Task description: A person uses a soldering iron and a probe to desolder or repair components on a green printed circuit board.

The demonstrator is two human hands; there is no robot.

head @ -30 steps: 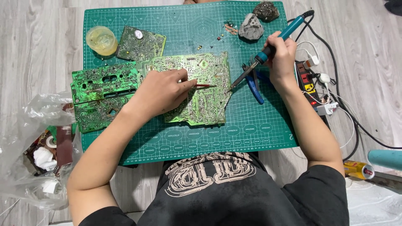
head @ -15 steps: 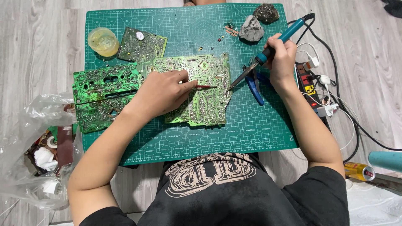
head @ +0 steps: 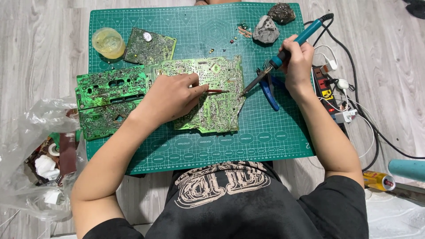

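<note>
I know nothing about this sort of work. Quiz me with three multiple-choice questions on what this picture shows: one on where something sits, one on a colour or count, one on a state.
1. Where does the yellow round tub sit?
A. far left corner of the green mat
B. on the power strip
C. in the plastic bag

2. What colour is the soldering iron handle?
A. red
B. teal blue
C. white

3. What is the left hand doing?
A. lying empty and flat on the floor
B. holding a thin red-tipped tool over the circuit board
C. gripping the blue pliers

Answers:
1 A, the tub stands on the mat's far left corner beside a small board.
2 B, the right hand grips a teal handle.
3 B, its fingers pinch the thin tool above the large board, with the iron's tip close by.
</note>
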